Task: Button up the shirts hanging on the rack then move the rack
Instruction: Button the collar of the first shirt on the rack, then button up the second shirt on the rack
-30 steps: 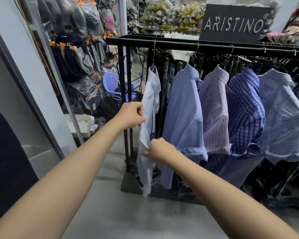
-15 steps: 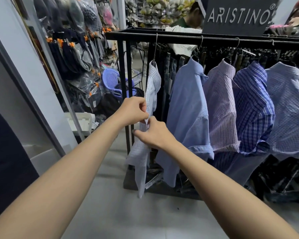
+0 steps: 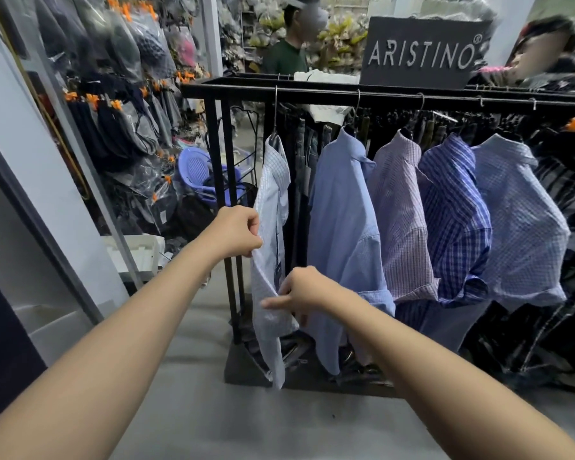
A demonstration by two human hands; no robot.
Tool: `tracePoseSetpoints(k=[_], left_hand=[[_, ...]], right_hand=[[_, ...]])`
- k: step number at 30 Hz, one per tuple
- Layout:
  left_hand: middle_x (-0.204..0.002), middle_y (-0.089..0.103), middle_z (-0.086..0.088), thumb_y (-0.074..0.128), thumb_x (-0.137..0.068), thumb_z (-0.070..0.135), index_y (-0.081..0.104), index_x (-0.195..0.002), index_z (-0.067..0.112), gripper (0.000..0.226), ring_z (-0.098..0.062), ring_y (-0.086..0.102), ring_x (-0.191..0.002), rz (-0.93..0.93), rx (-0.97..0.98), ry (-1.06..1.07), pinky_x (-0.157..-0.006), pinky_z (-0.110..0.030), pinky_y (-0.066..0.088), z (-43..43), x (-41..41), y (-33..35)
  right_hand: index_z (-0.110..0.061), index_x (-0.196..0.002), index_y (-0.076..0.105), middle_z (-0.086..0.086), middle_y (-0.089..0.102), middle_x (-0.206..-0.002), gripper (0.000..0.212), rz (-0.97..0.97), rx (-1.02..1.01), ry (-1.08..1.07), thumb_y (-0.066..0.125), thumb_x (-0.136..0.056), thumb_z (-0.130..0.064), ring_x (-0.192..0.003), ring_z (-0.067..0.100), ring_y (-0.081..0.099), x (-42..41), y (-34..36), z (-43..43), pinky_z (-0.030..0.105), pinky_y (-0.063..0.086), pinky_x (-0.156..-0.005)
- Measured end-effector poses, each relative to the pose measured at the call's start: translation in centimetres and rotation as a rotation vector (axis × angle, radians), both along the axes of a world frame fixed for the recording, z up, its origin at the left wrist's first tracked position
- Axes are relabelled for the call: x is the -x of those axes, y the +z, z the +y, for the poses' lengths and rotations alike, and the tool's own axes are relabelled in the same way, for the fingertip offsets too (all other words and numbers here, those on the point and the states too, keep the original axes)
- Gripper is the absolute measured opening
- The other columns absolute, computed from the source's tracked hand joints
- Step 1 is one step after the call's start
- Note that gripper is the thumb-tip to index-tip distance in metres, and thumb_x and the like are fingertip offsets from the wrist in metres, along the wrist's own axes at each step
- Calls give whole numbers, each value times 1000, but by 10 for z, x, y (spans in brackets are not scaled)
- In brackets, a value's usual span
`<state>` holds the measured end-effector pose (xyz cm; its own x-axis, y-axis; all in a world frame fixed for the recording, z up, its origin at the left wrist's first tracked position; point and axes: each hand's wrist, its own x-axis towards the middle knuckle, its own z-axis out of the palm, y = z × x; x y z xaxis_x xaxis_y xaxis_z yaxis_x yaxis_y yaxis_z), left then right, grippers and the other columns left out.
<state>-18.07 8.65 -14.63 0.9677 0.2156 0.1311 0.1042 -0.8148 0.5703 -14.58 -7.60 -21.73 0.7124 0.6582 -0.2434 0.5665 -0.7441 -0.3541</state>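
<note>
A black clothes rack holds several shirts on hangers. The leftmost one is a pale white-blue checked shirt, seen edge-on. My left hand pinches its front edge at mid height. My right hand grips the same shirt's front lower down, with the fingers curled into the cloth. To the right hang a plain light blue shirt, a lilac checked shirt, a dark blue plaid shirt and a pale blue checked shirt. The buttons are hidden from view.
The rack's black base plate lies on the grey floor. A purple plastic basket and bagged dark clothes crowd the left behind the rack. A person in a green top stands beyond it, beside a black ARISTINO sign.
My right hand has dropped from beside my left hand to a lower spot on the shirt front. The left hand stays at mid height. The view has tilted up a little.
</note>
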Motion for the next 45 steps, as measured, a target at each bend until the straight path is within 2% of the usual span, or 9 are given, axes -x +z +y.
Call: tracePoseSetpoints(k=[4,7,17,21,26,31,34,42,45], left_hand=[[-73,60,-3,58,-73,8,49,-62,16,16,-21,58,-69,24,-173,36,-55,-29,45,-5,-14,8],[-72,56,-1,57,-75,12,45,-62,18,19,-22,55,-68,-91,-169,-1,-60,-35,46,-22,-31,19],[-63,59,0,56,-91,36,61,-69,8,36,-13,50,-63,-186,-227,-249,-56,-25,35,-98,-149,66],[-80,64,5,58,-89,19,71,-90,13,15,-10,52,-78,-244,-269,-299,-69,-18,34,-111,-195,88],[-104,70,-1,55,-83,11,67,-112,21,34,-14,59,-90,-186,-380,-320,-83,-25,46,-114,-240,98],[-84,63,7,60,-83,12,68,-99,20,20,-8,56,-75,-165,-351,-324,-66,-12,38,-113,-254,92],[-76,62,11,68,-80,17,66,-91,27,15,-5,57,-69,-139,-301,-318,-59,-5,38,-105,-253,98],[-77,57,14,82,-67,40,70,-88,27,27,-3,53,-74,-17,-444,-339,-62,-15,37,-87,-250,104],[-81,57,13,77,-73,38,70,-89,28,21,-5,52,-78,-13,-453,-358,-67,-19,42,-87,-250,102]], right_hand=[[-9,-77,75,2,75,-71,53,-86,-218,-69,62,-86,-60,-47,3,65,-37,49,-21,24,57,-67],[-10,-79,75,2,76,-75,32,-159,-346,-121,65,-92,-37,-47,7,67,-61,83,-43,8,42,-48],[-17,-75,73,-12,70,-58,20,-235,-613,-238,63,-90,-24,-56,6,69,-158,135,-121,12,46,-55],[-18,-87,77,-9,74,-72,15,-301,-545,-184,64,-89,-25,-69,1,65,-203,147,-130,13,44,-67],[-18,-113,70,-2,74,-106,29,-312,-399,-94,63,-85,-12,-99,10,66,-257,151,-125,18,45,-88],[-19,-111,59,-1,70,-108,30,-265,-389,-31,62,-82,-13,-102,17,65,-287,135,-115,30,50,-91],[-22,-111,57,-6,71,-110,27,-152,-425,44,63,-86,-17,-101,9,66,-292,136,-112,22,50,-88],[-31,-111,71,-10,73,-104,24,20,-322,216,59,-90,-28,-102,12,65,-293,138,-108,32,51,-94],[-37,-110,70,-17,72,-99,24,-32,-321,240,60,-88,-37,-88,-2,63,-291,140,-110,23,50,-81]])
